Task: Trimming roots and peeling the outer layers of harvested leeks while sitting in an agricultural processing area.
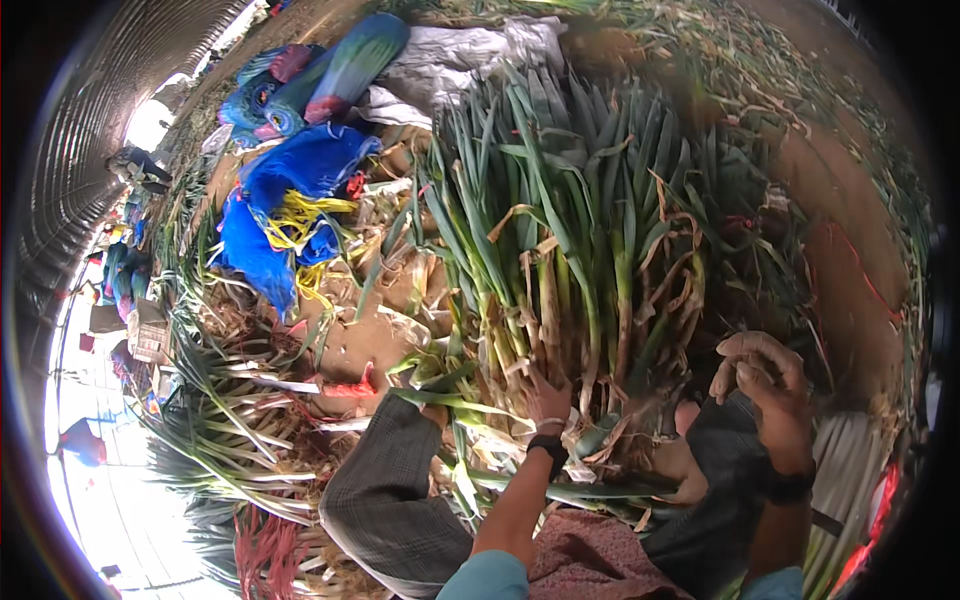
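Note:
A thick stand of long green onions [555, 187] rises in front of me, with dry brown leaves around the lower stalks. My left hand [546, 397] reaches in at the stalk bases and touches them; its fingertips are partly lost among the stalks, so a grip cannot be made out. My right hand [761, 382] is raised above my right knee, thumb and curled fingers apart, with nothing visible in it. Loose peeled leaves [487, 431] lie around my left wrist. Beneath my right hand are roots and soil [637, 442].
To the left lie trimmed onions [255, 420] with white stalks and red strips [266, 555]. Blue mesh [300, 165] with yellow ties [307, 217] is on the ground beyond, near filled blue-green sacks [360, 67]. White-stalked onions [847, 450] lie at my right.

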### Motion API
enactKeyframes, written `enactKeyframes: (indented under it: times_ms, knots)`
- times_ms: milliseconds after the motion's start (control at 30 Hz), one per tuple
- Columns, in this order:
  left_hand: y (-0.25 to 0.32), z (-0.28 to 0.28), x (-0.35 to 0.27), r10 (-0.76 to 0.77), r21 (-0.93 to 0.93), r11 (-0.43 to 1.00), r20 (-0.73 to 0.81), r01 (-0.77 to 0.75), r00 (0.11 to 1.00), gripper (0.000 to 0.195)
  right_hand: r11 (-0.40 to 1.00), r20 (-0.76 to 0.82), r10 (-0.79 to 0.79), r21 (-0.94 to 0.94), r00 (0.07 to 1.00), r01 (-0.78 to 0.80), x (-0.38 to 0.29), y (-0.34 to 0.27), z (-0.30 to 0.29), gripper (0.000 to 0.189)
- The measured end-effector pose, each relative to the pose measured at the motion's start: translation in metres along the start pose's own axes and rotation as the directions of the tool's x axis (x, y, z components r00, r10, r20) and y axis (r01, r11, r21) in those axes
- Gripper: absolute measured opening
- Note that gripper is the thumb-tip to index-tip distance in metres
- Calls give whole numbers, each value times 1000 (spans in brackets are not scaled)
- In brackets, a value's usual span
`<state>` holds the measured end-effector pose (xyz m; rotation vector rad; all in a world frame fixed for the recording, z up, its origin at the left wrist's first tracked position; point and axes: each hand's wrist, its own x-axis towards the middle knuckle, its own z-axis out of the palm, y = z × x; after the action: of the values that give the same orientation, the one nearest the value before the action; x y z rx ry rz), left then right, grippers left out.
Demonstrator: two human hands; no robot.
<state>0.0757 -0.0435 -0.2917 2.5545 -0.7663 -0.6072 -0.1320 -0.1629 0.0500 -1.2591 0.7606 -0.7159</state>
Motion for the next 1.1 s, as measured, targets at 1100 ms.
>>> enactKeyframes:
  times_ms: [1100]
  knots:
    - [25,-191,-143,622,-888,433,168,-156,765,70,991,21,119,52,993,-120,-27,124,129,24]
